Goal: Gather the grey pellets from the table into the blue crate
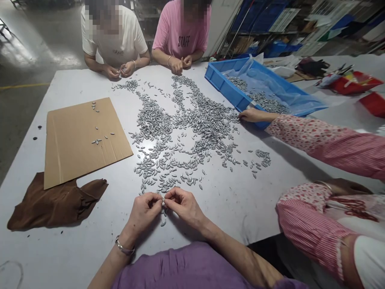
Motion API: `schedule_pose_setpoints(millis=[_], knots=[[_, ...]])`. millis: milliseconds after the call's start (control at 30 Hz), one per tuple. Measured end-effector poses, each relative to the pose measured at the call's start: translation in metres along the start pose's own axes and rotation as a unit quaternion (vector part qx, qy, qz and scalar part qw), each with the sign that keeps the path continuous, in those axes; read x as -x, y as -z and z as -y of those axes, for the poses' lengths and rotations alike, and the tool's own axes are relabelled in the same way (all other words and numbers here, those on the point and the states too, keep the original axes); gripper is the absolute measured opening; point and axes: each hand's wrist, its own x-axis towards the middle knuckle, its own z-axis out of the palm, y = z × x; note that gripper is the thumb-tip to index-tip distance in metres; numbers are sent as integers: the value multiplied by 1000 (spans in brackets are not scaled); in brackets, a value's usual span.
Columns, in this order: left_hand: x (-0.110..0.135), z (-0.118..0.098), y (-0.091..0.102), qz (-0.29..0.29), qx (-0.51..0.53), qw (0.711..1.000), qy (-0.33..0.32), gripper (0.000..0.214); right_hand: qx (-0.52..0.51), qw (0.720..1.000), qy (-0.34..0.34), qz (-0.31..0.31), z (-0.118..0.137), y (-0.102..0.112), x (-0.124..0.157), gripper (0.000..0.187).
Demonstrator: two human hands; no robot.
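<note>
My left hand (148,208) and my right hand (184,205) meet at the near edge of a spread of small grey oval pieces (155,120). Thumb and forefinger of each hand are pinched together, fingertips almost touching. Between them is a tiny piece, mostly covered by the fingers; it looks like one of the grey oval pieces. A few loose oval pieces lie on the white table just below my fingertips, one of them (163,223) apart from the rest.
Left lies a cardboard sheet (78,140) with several pieces on it, beside a brown cloth (57,202). A blue tray (222,84) holding more pieces stands at the back right. A co-worker's hand (254,115) reaches in from the right; two people sit opposite, hands at the table edge.
</note>
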Motion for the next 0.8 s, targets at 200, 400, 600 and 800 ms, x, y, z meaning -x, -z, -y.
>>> schedule_pose_setpoints(millis=[200,400,600,800], knots=[[1,0,1,-8,-23,1000,-9,18,-35,999,-21,14,2,0,1,14],[1,-3,4,3,24,1000,9,19,-115,991,-59,36,7,1,0,21],[5,-3,2,20,91,995,31,18,-141,986,-76,46,8,-1,0,27],[8,17,2,-24,134,986,94,19,-30,998,-41,47,-10,0,-1,31]])
